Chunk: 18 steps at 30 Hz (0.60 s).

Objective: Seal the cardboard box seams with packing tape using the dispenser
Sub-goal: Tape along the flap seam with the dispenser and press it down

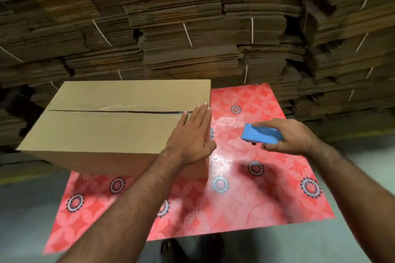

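Note:
A brown cardboard box stands on a red patterned table, its two top flaps meeting along a centre seam with a glossy strip of tape glinting near the middle. My left hand lies flat with straight fingers on the box's right end, over the seam's end. My right hand hovers above the table to the right of the box and grips a blue tape dispenser. The dispenser is apart from the box.
The red floral tablecloth covers the table, with bare cloth right of and in front of the box. Tall stacks of flattened cardboard bound with white straps wall off the back. Grey floor lies around the table.

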### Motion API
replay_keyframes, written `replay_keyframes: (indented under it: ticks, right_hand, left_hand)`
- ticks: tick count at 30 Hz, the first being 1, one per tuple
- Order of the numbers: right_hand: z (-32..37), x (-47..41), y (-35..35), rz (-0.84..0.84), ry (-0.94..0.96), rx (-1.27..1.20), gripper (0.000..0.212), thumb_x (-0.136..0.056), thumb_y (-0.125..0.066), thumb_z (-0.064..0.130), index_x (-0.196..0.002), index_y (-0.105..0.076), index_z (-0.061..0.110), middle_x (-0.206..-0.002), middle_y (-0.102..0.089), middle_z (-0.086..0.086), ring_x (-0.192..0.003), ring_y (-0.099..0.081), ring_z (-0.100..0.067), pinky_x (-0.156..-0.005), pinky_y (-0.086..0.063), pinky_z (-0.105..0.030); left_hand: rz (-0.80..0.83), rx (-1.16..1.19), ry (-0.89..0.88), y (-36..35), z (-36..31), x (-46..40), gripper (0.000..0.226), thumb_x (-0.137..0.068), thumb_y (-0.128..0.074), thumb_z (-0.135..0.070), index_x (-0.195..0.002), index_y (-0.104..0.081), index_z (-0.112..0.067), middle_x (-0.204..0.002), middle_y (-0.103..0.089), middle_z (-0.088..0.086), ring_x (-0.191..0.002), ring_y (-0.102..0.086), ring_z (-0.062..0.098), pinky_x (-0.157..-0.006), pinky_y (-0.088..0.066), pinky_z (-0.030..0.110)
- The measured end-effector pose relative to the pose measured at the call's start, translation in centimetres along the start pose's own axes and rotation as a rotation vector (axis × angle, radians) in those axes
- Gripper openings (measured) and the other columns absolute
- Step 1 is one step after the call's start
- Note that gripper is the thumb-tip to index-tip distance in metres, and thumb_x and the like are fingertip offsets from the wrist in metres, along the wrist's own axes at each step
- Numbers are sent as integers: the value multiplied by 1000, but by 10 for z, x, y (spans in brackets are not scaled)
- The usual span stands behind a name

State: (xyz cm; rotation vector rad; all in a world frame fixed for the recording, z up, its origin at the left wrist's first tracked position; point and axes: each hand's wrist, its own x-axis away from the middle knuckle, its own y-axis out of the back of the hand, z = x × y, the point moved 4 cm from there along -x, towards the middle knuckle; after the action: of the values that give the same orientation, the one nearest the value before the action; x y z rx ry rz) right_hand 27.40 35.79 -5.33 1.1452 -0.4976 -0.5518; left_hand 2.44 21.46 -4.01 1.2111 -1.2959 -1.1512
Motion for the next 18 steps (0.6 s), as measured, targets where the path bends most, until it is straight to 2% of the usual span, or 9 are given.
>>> replay_keyframes:
  ticks: [2,5,7,9,12,14,16,18]
  right_hand:
    - [23,-9,7,-137,17,-174,71,-67,-67,66,-134,-59,44,-126,-68,10,-111,-64,-13,-89,-45,-24]
    - [51,-24,27,-340,-30,-447,65,-71,-83,50,-132,-61,44,-125,-65,16,-108,-59,-2,-88,-37,-4]
    - [74,-39,40,-385,-9,-517,63,-75,-87,40,-132,-61,42,-129,-62,19,-111,-55,4,-86,-34,1]
    - [103,-56,51,-379,35,-508,61,-76,-86,38,-132,-62,41,-129,-60,22,-111,-52,6,-82,-33,3]
    - [130,-83,65,-355,-7,-458,56,-73,-84,38,-126,-65,43,-116,-61,24,-104,-54,0,-76,-36,-5]
    - [136,-94,71,-347,-44,-430,55,-69,-83,41,-121,-67,43,-111,-63,22,-104,-57,-5,-77,-38,-13]
    - [135,-97,76,-373,-86,-443,55,-68,-84,40,-121,-67,42,-110,-66,16,-102,-59,-8,-75,-37,-11]
    - [130,-97,78,-419,-139,-514,55,-69,-86,38,-121,-68,40,-111,-67,11,-103,-59,-11,-77,-40,-16]
  left_hand:
    - [13,-23,18,3,-1,2,93,-79,-16,-53,-160,-1,-10,-168,9,6,-155,7,18,-125,-2,46]
    - [17,-67,35,10,-8,4,95,-74,-11,-50,-160,-9,-8,-168,-1,9,-155,-2,22,-125,-4,43]
    - [-2,-113,28,10,-13,3,94,-75,-17,-47,-157,-20,-2,-166,-14,15,-154,-13,27,-125,-8,45]
    - [-23,-220,11,11,-17,0,91,-76,-27,-46,-154,-27,2,-162,-24,21,-152,-19,31,-124,-13,48]
    - [40,-489,2,22,-23,-6,87,-83,-39,-53,-149,-36,4,-153,-38,25,-144,-27,36,-122,-12,49]
    - [141,-639,8,24,-28,-11,86,-89,-36,-59,-150,-36,2,-155,-36,24,-145,-21,38,-121,-4,52]
    - [263,-682,18,24,-33,-13,82,-93,-32,-60,-152,-34,-3,-160,-28,23,-150,-11,39,-121,4,55]
    - [325,-675,0,23,-38,-13,78,-94,-32,-60,-151,-39,-7,-160,-30,20,-152,-11,37,-121,6,55]
